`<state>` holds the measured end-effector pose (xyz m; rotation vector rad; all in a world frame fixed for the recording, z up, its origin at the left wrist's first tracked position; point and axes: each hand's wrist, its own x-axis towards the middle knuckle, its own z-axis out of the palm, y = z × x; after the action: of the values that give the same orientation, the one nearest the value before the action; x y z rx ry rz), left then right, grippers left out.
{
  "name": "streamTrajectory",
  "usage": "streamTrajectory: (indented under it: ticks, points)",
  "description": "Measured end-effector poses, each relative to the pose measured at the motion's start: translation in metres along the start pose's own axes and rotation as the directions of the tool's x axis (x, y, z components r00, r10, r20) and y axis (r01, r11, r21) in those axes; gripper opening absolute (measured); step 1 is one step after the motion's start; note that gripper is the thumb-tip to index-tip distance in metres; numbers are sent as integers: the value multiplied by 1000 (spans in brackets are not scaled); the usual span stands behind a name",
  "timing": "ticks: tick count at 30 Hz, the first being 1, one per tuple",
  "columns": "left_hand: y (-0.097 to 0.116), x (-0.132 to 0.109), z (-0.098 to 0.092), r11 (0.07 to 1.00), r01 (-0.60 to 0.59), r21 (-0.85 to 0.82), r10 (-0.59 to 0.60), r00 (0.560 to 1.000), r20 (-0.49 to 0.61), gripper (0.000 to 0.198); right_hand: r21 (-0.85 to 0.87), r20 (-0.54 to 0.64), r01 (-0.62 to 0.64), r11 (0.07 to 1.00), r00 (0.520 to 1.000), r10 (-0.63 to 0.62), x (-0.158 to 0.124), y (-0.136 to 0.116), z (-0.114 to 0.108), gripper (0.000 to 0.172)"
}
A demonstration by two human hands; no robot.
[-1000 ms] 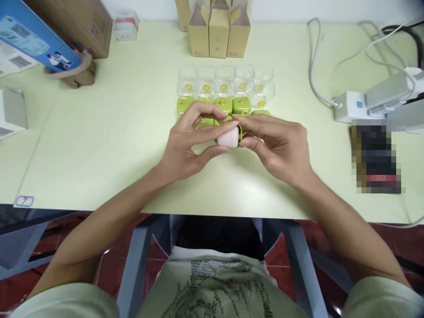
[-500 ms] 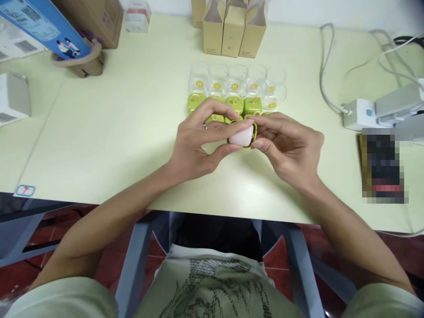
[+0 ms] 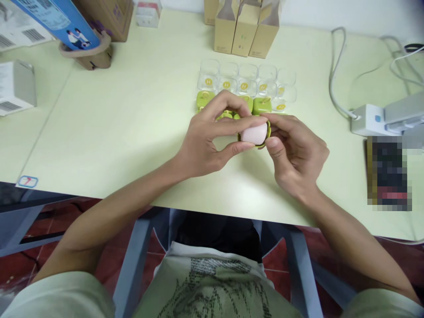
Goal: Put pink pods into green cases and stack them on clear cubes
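Observation:
My left hand (image 3: 207, 141) pinches a small pale pink rounded block (image 3: 254, 134) between thumb and fingertips. The block sits inside a green shell (image 3: 268, 130) whose dark rim shows around its right and lower edges. My right hand (image 3: 301, 154) holds the shell's right side, thumb at the front and fingers partly hidden behind it. Just beyond my hands stand several green rounded cases (image 3: 262, 105) with yellow loops on top, some covered by my left hand. Behind them are rows of clear plastic cups (image 3: 247, 70) with yellow round marks.
Open cardboard boxes (image 3: 245, 31) stand against the wall. On the right are a white power strip (image 3: 366, 119), cables (image 3: 333, 75) and a blurred-out dark item (image 3: 391, 172). A brown pot (image 3: 97, 59) and white boxes (image 3: 20, 86) are at left. The table edge (image 3: 205, 211) runs before me.
The view has shifted slightly, so the table things appear farther right. My right thumb has moved outward along the shell's edge, while both hands stay at the pink block and shell.

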<state>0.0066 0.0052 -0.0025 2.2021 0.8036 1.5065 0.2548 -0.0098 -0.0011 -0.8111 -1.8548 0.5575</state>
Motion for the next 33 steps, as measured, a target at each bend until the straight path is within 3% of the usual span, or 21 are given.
streamTrajectory:
  ticks: [9,14,16,18,20,21,24,27,31,33]
  points:
    - [6,-2,9,995,78,66,-76,997,-30,52,40,11,-33,999,999,32,5,-2,-3,43]
    - [9,-2,6,994,91,66,-91,996,-6,52,-48,55,-108,993,992,111,6,-9,-7,54]
    - [9,-3,4,997,78,11,-77,997,-28,40,-80,-5,-128,989,992,128,10,-7,-17,46]
    - [9,-4,3,998,49,-34,-51,998,-33,30,-141,-163,-142,980,979,119,18,0,-34,37]
    - [9,-7,5,999,-5,-44,6,1000,22,29,-264,-255,-161,951,963,92,27,13,-55,38]
    - [9,-9,7,999,-34,-41,37,997,65,31,-342,-230,-162,925,969,85,32,20,-66,38]
    - [9,-16,15,995,-92,-48,99,981,169,33,-492,38,-62,869,995,92,39,39,-88,38]
    - [7,-21,20,996,-82,-48,90,976,199,30,-547,249,67,834,965,85,35,48,-90,44]
    - [3,-24,22,998,-47,-29,52,978,200,28,-641,364,242,729,932,11,25,56,-79,39]
    - [1,-24,22,999,-35,-30,41,979,198,29,-656,382,269,705,924,3,23,61,-75,41]
